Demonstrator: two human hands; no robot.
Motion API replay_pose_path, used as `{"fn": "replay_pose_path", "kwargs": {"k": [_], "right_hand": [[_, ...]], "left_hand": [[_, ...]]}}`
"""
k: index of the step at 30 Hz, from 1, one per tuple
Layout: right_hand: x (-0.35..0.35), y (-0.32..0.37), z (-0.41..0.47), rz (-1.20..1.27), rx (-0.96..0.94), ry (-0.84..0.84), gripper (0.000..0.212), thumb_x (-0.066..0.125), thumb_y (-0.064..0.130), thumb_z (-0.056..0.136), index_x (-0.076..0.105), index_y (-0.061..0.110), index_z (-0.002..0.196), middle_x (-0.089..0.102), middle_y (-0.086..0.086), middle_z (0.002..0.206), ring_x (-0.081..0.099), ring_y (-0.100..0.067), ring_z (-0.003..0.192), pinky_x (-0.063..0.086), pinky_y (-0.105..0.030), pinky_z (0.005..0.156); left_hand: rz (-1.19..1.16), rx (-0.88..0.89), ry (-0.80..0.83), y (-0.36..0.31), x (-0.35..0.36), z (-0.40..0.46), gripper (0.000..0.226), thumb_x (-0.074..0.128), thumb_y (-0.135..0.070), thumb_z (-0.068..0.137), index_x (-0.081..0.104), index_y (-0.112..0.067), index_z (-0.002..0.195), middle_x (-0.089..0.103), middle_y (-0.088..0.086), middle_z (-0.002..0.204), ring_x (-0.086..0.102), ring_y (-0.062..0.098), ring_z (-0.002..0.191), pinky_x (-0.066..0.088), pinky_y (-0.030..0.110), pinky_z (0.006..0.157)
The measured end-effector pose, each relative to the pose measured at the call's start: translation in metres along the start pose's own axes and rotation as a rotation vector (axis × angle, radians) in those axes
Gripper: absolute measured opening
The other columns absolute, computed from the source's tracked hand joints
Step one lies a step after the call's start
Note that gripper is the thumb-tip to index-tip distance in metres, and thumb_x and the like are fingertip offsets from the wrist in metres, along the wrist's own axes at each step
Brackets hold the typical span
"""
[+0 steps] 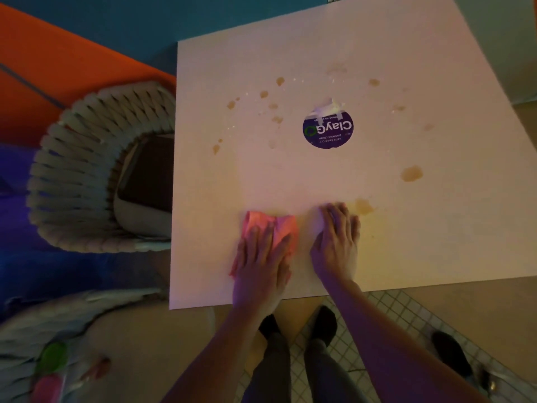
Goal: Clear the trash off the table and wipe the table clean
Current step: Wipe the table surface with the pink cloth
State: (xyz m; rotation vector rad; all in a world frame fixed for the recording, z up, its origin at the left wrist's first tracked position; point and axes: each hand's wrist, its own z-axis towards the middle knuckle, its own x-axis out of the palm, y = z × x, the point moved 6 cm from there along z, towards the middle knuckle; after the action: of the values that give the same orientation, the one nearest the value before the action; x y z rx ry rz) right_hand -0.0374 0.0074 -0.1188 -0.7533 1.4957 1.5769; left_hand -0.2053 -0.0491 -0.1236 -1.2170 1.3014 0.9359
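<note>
Dim, coloured light falls over a pale square bench (377, 242) seen from above. Near its middle sits a round purple sticker (327, 132) with white lettering, its far edge torn. Brown stains (411, 173) dot the surface: a scatter of small ones left of and beyond the sticker, a larger blot on the right, and another (363, 206) just beyond the right hand's fingertips. Left of the bench stands a woven rope chair (87, 170) with a dark seat cushion, over orange and blue flooring. At the near left a second woven seat (35, 338) holds green and pink objects, too blurred to identify. Small white floor tiles (386, 309) show below the near edge, with the person's dark shoes.

Near the bench's front edge, the left hand (261, 257) lies flat with straight fingers, pressing on a crumpled pink cloth (283, 228). Just right of it, the right hand (337, 239) rests palm down on the bare bench, fingers spread and holding nothing.
</note>
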Motion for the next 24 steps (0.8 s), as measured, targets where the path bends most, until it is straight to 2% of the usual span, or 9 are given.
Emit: {"fn": "replay_pose_path", "kwargs": {"k": [3,7,13,18,24], "right_hand": [[-0.003,0.001,0.001,-0.015,-0.001,0.023,0.06,0.045,0.009,0.076,0.056,0.01,0.135,0.052,-0.007,0.138,0.036,-0.031,0.142,0.024,-0.053,0.118],[-0.016,0.006,0.013,-0.099,0.009,0.014,0.052,0.061,0.006,0.074,0.063,0.019,0.125,0.057,-0.005,0.129,0.049,-0.029,0.125,0.035,-0.05,0.106],[-0.016,0.02,0.068,-0.067,-0.022,-0.052,0.045,0.058,0.007,0.078,0.065,0.02,0.12,0.058,-0.006,0.125,0.052,-0.03,0.118,0.041,-0.049,0.098],[-0.002,0.03,0.116,-0.074,-0.054,-0.058,0.045,0.046,0.014,0.082,0.062,0.018,0.123,0.055,-0.007,0.127,0.05,-0.031,0.121,0.04,-0.048,0.101],[0.029,0.033,0.177,-0.151,-0.048,-0.026,0.047,0.048,0.017,0.085,0.057,0.014,0.131,0.051,-0.012,0.135,0.046,-0.036,0.129,0.037,-0.053,0.107]], "left_hand": [[-0.001,-0.001,0.042,0.021,-0.001,-0.032,0.061,0.035,-0.044,0.1,0.022,-0.035,0.159,0.01,0.006,0.169,0.003,0.034,0.155,0.019,0.06,0.12],[0.014,-0.13,0.065,0.062,-0.006,-0.046,0.064,0.042,-0.044,0.099,0.02,-0.034,0.159,0.013,0.007,0.168,0.005,0.033,0.155,0.023,0.061,0.118],[0.005,-0.303,0.023,0.095,-0.015,-0.012,0.058,0.032,-0.046,0.101,0.028,-0.032,0.158,0.021,0.009,0.166,0.009,0.035,0.155,0.017,0.06,0.121],[0.011,-0.364,-0.04,0.122,-0.023,0.038,0.056,0.036,-0.043,0.101,0.032,-0.031,0.156,0.024,0.009,0.165,0.015,0.04,0.152,0.019,0.06,0.12],[0.002,-0.405,-0.072,0.163,-0.03,0.114,0.058,0.039,-0.041,0.097,0.033,-0.032,0.155,0.028,0.01,0.163,0.022,0.043,0.149,0.024,0.061,0.115]]}}
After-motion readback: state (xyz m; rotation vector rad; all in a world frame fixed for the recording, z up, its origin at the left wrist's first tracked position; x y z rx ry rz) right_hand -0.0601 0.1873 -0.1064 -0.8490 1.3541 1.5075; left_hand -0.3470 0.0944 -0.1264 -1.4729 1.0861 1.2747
